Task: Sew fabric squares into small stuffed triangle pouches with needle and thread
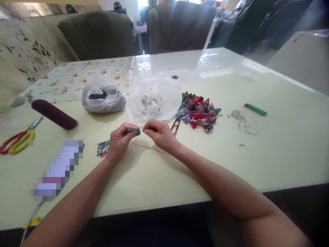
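Note:
Between the thumb and fingers of my left hand [120, 141] is a small teal patterned fabric piece [133, 131]. My right hand [161, 134] is closed in a pinch just right of it; what the fingertips hold is too small to make out. A thin thread [144, 146] runs over the table below both hands. Partly behind my left hand lies a dark blue-and-white patterned cloth [102, 148] with a pink edge. Red-handled thread snips [175, 126] lie beside my right hand, partly covered by it. Beyond them sits a pile of small colourful stuffed fabric pieces [199, 111].
White stuffing [151, 104] rests on a plastic sheet [167, 89] ahead, beside a plastic bag [102, 104] with dark contents. To the left are a maroon roll [54, 114], scissors [22, 140] and a blurred-out cabled object [60, 168]. Thread scraps [240, 120] and a green-handled tool [255, 109] lie right.

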Tool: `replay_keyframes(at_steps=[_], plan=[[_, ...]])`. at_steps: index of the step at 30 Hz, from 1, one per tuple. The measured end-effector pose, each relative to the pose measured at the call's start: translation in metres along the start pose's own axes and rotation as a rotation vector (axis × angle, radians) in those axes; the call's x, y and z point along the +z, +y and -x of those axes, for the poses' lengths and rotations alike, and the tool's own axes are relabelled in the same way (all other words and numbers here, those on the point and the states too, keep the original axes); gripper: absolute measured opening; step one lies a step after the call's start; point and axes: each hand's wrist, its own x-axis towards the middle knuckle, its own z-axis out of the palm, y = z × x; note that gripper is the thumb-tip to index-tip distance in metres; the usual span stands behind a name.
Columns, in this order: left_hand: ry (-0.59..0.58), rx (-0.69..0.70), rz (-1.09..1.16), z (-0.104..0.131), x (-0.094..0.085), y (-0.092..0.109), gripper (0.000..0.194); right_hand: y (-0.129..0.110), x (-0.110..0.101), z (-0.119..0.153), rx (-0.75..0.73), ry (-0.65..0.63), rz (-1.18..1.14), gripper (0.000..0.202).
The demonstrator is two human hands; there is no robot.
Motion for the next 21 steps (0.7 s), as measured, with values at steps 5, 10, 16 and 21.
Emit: replay_keyframes(at_steps=[5,10,16,21], plan=[[-0.015,-0.012,0.036,0.0007,0.0001,0.0006,0.009,0.0009,0.0046,0.0023,0.297,-0.046,-0.505,0.011],[-0.035,-0.043,0.147,0.0018,0.0015,-0.001,0.009,0.0,0.005,0.0033,0.439,-0.063,-0.718,0.018],[-0.039,-0.071,0.177,0.0019,0.0019,-0.0013,0.01,0.0006,0.0055,0.0021,0.428,-0.044,-0.737,0.019],[0.007,-0.048,0.104,0.0014,0.0028,-0.0007,0.011,0.003,0.0033,0.0008,0.357,-0.022,-0.57,0.016]])
